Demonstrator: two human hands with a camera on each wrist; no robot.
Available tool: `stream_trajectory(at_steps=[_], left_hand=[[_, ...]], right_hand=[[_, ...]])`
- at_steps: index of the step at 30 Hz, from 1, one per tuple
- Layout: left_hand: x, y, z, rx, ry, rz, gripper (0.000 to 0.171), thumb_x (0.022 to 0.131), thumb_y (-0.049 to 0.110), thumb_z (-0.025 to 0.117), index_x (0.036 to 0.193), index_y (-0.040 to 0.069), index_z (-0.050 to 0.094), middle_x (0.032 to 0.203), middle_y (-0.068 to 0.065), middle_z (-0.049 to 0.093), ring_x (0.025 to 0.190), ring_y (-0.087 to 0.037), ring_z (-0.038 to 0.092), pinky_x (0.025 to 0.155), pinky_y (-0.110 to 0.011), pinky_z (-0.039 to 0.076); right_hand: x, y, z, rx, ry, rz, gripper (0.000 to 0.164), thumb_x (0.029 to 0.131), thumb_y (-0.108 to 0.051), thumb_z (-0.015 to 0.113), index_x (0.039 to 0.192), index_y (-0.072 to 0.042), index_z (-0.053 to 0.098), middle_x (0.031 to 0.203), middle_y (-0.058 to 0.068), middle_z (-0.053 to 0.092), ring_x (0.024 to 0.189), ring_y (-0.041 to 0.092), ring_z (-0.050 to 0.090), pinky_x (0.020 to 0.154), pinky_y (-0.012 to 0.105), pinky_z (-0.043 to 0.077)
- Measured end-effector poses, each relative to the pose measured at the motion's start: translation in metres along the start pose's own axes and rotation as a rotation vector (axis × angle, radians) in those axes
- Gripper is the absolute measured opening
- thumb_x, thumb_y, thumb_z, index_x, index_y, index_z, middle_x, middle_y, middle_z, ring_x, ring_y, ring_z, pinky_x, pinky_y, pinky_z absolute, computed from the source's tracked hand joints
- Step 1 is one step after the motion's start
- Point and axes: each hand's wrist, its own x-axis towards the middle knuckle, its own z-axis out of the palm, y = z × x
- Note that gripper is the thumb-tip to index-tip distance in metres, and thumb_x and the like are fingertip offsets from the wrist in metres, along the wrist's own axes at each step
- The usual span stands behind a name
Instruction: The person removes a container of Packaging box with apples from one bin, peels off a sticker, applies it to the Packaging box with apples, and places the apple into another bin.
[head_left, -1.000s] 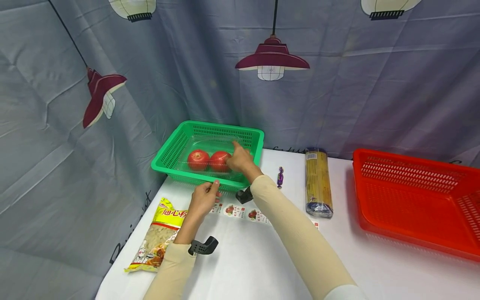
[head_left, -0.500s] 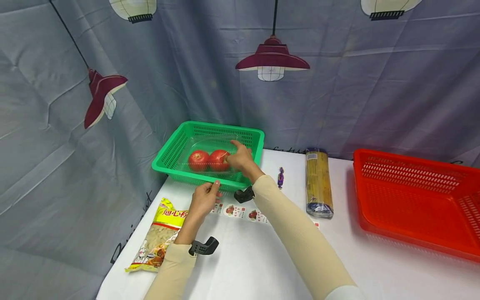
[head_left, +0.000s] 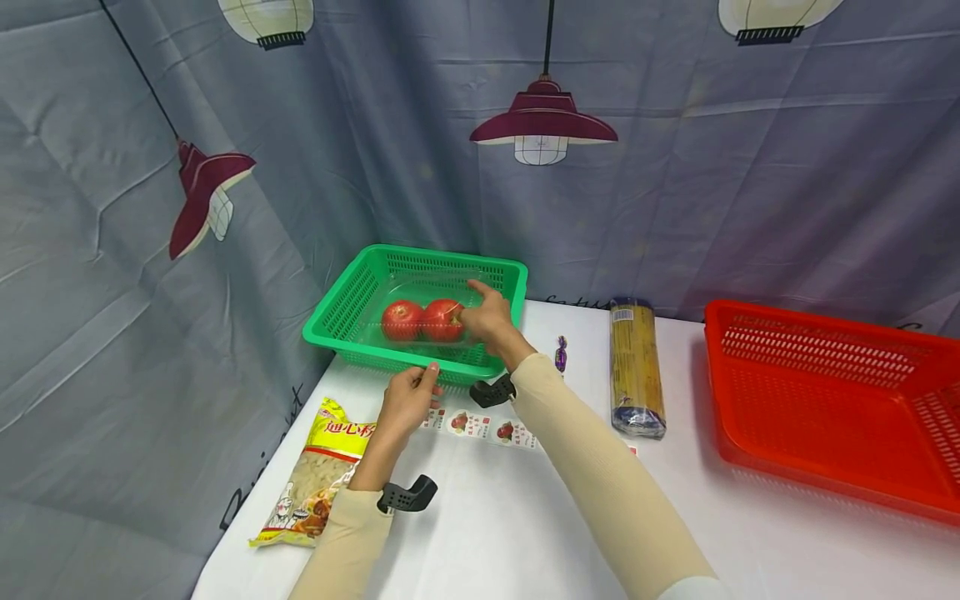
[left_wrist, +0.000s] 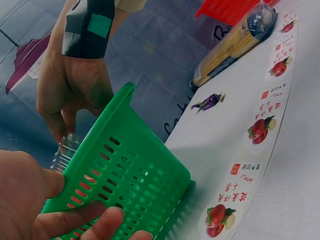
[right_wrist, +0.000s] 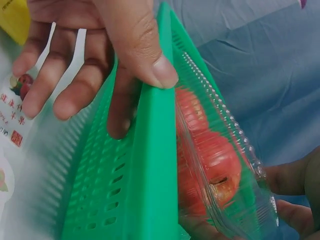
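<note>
Two bare hands at work, both in beige sleeves. Left hand: thumb over the near rim of the green basket, fingers curled below it on the outer wall; grip on the rim. Right hand: inside the basket, thumb and fingers pinching the right end of a clear box. Box within the basket walls; cannot tell whether it rests on the floor. At least two tomatoes show through the plastic, side by side. Just in front of the basket, a label strip flat on the white table. Yellow bag beside the left forearm. Rightward, in order: purple candy, noodle pack, red basket. Grey curtain behind, printed with lamps.
</note>
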Motion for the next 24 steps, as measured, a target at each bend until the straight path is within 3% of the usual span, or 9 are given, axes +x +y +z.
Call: stream_trajectory(at_steps=[7,11,14,16,21,24], left_hand=[[0.0,0.001,0.0,0.001,-0.001,0.003,0.044,0.104,0.038,0.049,0.101,-0.004,0.065,0.09,-0.016,0.068,0.078,-0.032,0.068,0.058,-0.032,0.047],[0.001,0.001,0.0,0.004,-0.01,0.0,0.045,0.104,0.039,0.048,0.102,-0.004,0.065,0.093,-0.018,0.068,0.079,-0.031,0.068,0.059,-0.032,0.047],[0.001,0.001,-0.001,0.001,-0.018,-0.005,0.046,0.104,0.04,0.048,0.104,-0.004,0.064,0.094,-0.018,0.068,0.081,-0.032,0.068,0.059,-0.032,0.047],[0.001,0.001,-0.001,-0.001,-0.021,-0.01,0.046,0.104,0.04,0.048,0.105,-0.004,0.065,0.094,-0.018,0.068,0.083,-0.033,0.068,0.059,-0.032,0.047],[0.001,-0.001,0.0,0.0,-0.016,-0.008,0.046,0.104,0.039,0.048,0.106,-0.004,0.065,0.092,-0.018,0.068,0.083,-0.035,0.069,0.059,-0.031,0.047],[0.001,-0.001,0.0,0.004,-0.009,0.005,0.045,0.104,0.038,0.049,0.105,-0.004,0.065,0.092,-0.019,0.068,0.081,-0.036,0.069,0.059,-0.031,0.047]], right_hand=[[-0.003,-0.005,-0.008,0.067,-0.024,-0.021,0.068,0.09,0.001,0.061,0.15,-0.022,0.041,0.148,0.021,0.037,0.053,0.017,0.05,0.061,0.042,0.054],[-0.005,-0.01,-0.012,0.125,-0.051,-0.043,0.067,0.092,0.001,0.06,0.151,-0.021,0.039,0.152,0.018,0.03,0.083,0.025,0.062,0.072,0.044,0.057],[-0.008,-0.013,-0.015,0.179,-0.076,-0.045,0.066,0.093,0.002,0.059,0.152,-0.021,0.038,0.15,0.02,0.033,0.107,0.031,0.06,0.076,0.045,0.056],[-0.01,-0.016,-0.018,0.209,-0.096,-0.042,0.067,0.093,0.003,0.058,0.152,-0.02,0.037,0.148,0.021,0.033,0.115,0.034,0.057,0.078,0.045,0.056],[-0.017,-0.022,-0.027,0.238,-0.118,-0.03,0.067,0.094,0.003,0.057,0.153,-0.021,0.036,0.149,0.021,0.031,0.112,0.033,0.058,0.078,0.045,0.056],[-0.021,-0.026,-0.033,0.256,-0.121,-0.033,0.067,0.094,0.004,0.056,0.152,-0.022,0.037,0.148,0.021,0.032,0.085,0.023,0.062,0.078,0.046,0.056]])
